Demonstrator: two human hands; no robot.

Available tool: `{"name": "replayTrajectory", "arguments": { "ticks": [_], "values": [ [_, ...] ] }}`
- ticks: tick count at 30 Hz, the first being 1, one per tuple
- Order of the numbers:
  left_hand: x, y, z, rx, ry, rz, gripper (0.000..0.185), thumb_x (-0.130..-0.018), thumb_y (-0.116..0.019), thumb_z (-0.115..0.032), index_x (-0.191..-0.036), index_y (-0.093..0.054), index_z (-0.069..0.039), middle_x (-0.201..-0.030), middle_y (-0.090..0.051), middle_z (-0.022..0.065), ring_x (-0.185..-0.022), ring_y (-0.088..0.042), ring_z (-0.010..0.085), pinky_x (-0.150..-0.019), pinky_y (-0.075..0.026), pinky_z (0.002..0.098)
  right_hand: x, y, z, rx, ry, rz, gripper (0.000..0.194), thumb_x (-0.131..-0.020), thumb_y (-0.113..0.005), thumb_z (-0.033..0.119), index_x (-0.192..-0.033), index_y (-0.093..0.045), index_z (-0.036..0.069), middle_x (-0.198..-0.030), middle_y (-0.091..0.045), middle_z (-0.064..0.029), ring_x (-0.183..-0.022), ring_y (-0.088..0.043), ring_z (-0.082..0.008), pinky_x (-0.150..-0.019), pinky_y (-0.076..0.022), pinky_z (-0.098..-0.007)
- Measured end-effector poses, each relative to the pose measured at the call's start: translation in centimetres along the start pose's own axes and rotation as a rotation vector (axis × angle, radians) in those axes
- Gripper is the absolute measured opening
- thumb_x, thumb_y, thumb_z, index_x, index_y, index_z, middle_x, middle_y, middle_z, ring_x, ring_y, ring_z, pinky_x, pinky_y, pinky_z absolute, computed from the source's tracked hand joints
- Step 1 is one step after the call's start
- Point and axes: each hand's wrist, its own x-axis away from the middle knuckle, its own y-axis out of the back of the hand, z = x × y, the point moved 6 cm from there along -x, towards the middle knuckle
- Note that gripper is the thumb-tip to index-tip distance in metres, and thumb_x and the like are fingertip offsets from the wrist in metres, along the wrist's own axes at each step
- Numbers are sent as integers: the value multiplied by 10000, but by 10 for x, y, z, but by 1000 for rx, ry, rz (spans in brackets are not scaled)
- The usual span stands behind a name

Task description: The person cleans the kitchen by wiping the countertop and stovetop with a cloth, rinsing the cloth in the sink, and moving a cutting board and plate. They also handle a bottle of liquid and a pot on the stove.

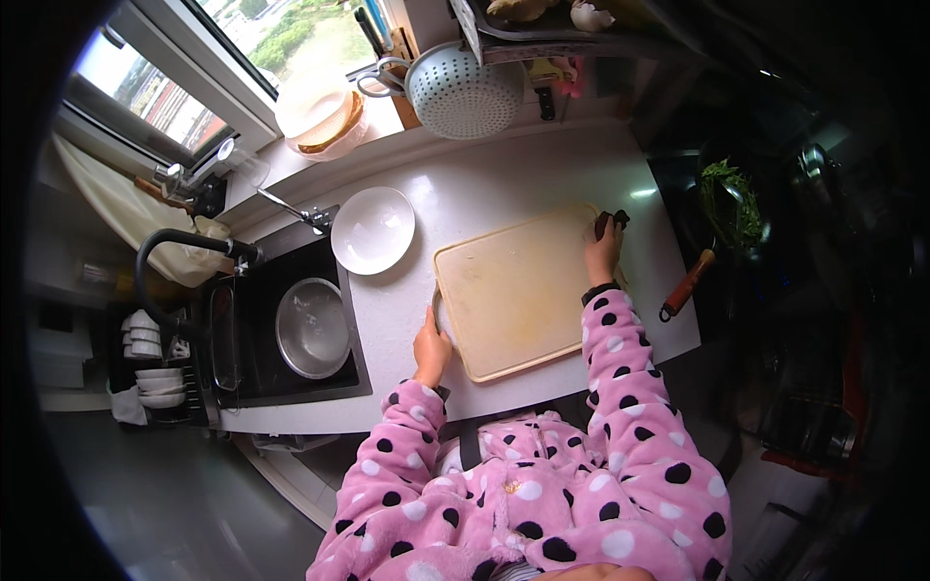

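Note:
A cream plastic cutting board (519, 290) lies on the white countertop in front of me. My left hand (432, 348) holds its left edge beside the handle, with a finger pointing along the edge. At the board's far right corner, my right hand (603, 250) grips a dark cloth or sponge (612, 222), mostly hidden under the fingers. Some pale green scraps (622, 279) show beside the right wrist. Beyond the board's left side, a white plate (373, 231) rests on the counter by the sink.
A metal bowl (314, 328) sits in the dark sink (251, 327) under a black faucet (192, 236). To the right, a pan with leafy greens (730, 207) stands on the hob, its wooden handle (688, 283) reaching over the counter. A colander (465, 94) hangs at the back.

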Motion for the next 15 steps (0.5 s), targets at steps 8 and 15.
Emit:
{"name": "replayTrajectory", "arguments": {
  "ticks": [8, 15],
  "values": [
    [-4, 2, 1, 135, -15, 21, 647, -743, -593, -48, -1354, -382, -57, -793, -632, 227, -712, -622, 366, -669, -488, 419, 57, -57, 77, -296, 338, 271, 513, -753, -450, -90, -1225, -538, 88, -1370, -409, -158, -1284, -346, -342, -1069, -282, -372],
    [-4, -7, 22, 349, 31, 137, 607, -764, -592, -40, -1341, -403, -36, -652, -602, 114, -559, -597, 202, -544, -485, 337, 206, -68, 187, -599, 563, 761, 579, -673, -442, -136, -1207, -549, 60, -1351, -433, -155, -1303, -333, -321, -1092, -249, -381]
  ]
}}
